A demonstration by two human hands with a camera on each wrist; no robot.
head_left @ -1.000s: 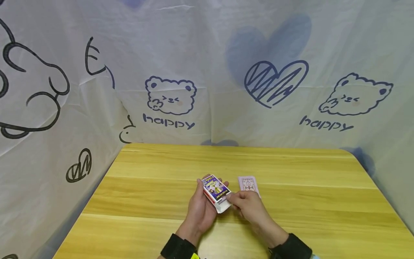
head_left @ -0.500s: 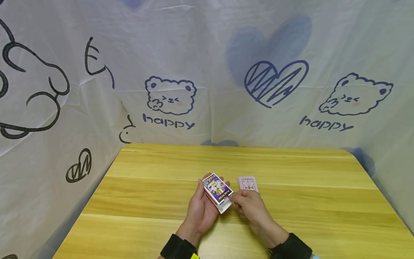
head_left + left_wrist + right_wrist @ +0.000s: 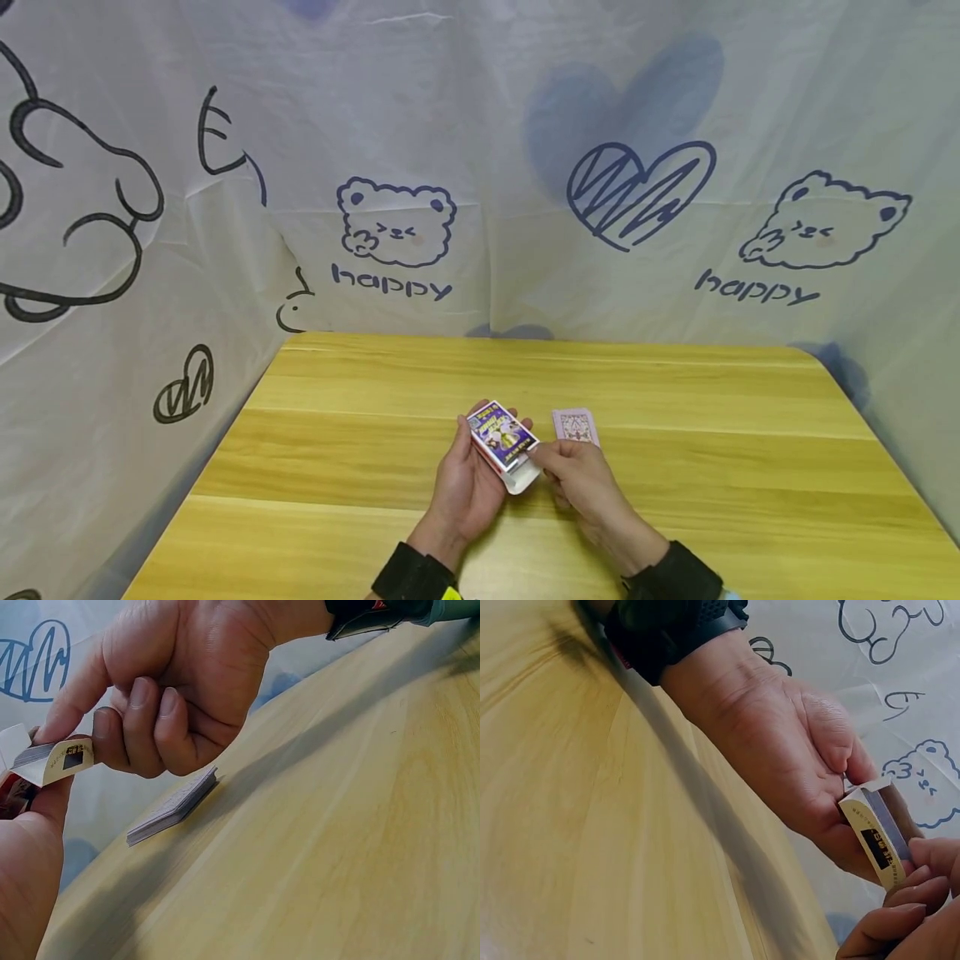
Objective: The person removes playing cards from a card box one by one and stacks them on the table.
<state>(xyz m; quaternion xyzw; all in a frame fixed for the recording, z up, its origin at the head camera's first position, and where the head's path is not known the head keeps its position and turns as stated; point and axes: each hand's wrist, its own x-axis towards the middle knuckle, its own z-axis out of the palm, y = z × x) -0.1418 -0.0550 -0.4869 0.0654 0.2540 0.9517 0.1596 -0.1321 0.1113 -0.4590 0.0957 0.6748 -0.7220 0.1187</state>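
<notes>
Purple card box (image 3: 503, 435) between hands (image 3: 467, 492)

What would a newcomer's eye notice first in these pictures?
Probably the colourful box, held by the left hand above the table, the right hand at its open end. Then perhaps the pale deck on the table, beyond the right hand, and the big scribbled heart on the cloth behind.

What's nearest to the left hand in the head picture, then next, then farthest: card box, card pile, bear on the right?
1. Card box: held in the left hand.
2. Card pile: on the table, right of the box.
3. Bear on the right: drawn up on the back cloth.
</notes>
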